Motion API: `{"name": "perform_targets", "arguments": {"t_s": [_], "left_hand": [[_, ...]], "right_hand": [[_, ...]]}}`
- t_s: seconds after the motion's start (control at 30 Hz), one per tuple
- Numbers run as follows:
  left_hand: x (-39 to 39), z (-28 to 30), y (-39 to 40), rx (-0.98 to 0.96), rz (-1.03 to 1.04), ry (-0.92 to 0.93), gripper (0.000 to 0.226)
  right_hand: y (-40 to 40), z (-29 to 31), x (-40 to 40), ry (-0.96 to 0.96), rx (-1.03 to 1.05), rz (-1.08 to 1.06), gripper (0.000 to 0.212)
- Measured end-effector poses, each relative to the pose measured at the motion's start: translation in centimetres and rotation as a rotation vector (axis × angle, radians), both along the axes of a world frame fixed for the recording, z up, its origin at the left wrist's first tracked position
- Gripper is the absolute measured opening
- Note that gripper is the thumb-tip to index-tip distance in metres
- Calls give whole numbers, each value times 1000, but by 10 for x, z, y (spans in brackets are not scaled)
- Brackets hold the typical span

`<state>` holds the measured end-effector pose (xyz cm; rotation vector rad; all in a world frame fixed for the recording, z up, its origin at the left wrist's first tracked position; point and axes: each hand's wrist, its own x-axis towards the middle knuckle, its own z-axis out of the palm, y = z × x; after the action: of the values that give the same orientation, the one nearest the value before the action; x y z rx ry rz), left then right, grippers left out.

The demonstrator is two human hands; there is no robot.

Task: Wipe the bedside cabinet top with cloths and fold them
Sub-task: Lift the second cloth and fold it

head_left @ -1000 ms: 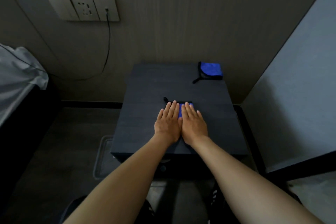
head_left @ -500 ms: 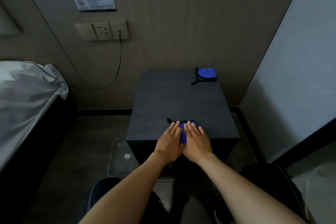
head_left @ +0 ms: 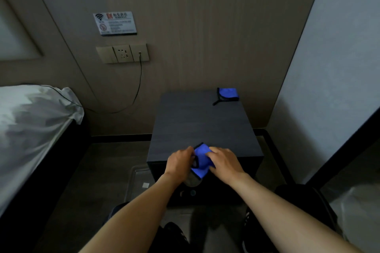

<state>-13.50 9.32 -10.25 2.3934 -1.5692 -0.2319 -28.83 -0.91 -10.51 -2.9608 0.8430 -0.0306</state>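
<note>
A dark bedside cabinet (head_left: 201, 121) stands against the wall. At its front edge I hold a blue cloth (head_left: 201, 157) with black trim, lifted off the top and partly hanging over the front. My left hand (head_left: 180, 160) grips its left side and my right hand (head_left: 224, 161) grips its right side. A second blue cloth (head_left: 228, 94), folded, lies at the cabinet's back right corner with a black loop sticking out to the left.
A bed with white sheets (head_left: 30, 123) lies to the left. A wall socket panel (head_left: 123, 53) has a black cable (head_left: 137, 92) hanging down toward the bed. A white wall (head_left: 329, 68) closes in on the right. A clear floor mat (head_left: 137, 181) lies beside the cabinet.
My hands were pressed flat on the cloth on the cabinet top; they have drawn back to the front edge and now grip and lift the cloth. The view has pulled back and up.
</note>
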Motion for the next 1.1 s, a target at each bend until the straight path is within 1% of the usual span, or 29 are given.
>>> {"name": "perform_targets", "arguments": {"t_s": [0.07, 0.1, 0.17, 0.2, 0.27, 0.33, 0.43, 0.53, 0.57, 0.6, 0.63, 0.67, 0.77, 0.87, 0.9, 0.93, 1.03, 1.1], "left_hand": [[2, 8, -3, -80, 1, -28, 19], [3, 13, -6, -134, 2, -5, 19], [2, 26, -12, -247, -8, 112, 18], [2, 32, -16, -287, -14, 163, 17], [3, 45, -24, -309, -14, 226, 18], [3, 58, -31, -317, -9, 259, 23], [2, 72, -37, -351, -27, 248, 32], [8, 84, -41, -323, 7, 250, 39], [12, 87, -43, -287, 4, 255, 40], [16, 89, -45, -248, -5, 267, 42], [20, 91, -45, -216, -10, 282, 43], [23, 92, -46, -194, -6, 298, 44], [33, 93, -47, -143, 9, 370, 47], [43, 95, -46, -38, -15, 444, 62], [46, 95, -44, -1, -24, 462, 62], [49, 96, -43, 31, -27, 468, 60], [60, 97, -39, 77, 5, 443, 47], [70, 96, -35, 66, 57, 399, 30]], "right_hand": [[-4, 9, -3, -52, 67, -8, 55], [-6, 15, -4, -72, 134, -9, 63], [-7, 26, -4, -97, 318, -22, 74], [-7, 33, -3, -113, 434, -38, 75], [-3, 45, 1, -226, 591, -91, 72], [0, 51, 6, -407, 750, -185, 70], [1, 56, 15, -626, 1096, -263, 50], [6, 74, 14, -709, 1292, -327, 29], [8, 82, 13, -721, 1378, -376, 27], [4, 82, 13, -695, 1423, -411, 34], [1, 84, 12, -665, 1450, -427, 43], [-3, 84, 11, -600, 1423, -419, 49], [-10, 82, 6, -508, 1356, -396, 47], [-17, 73, -3, -350, 1262, -365, 73], [-18, 70, -6, -309, 1225, -353, 72], [-21, 65, -8, -274, 1176, -335, 65], [-24, 58, -18, -227, 1036, -319, 31], [-29, 55, -25, -238, 993, -360, 17]]}}
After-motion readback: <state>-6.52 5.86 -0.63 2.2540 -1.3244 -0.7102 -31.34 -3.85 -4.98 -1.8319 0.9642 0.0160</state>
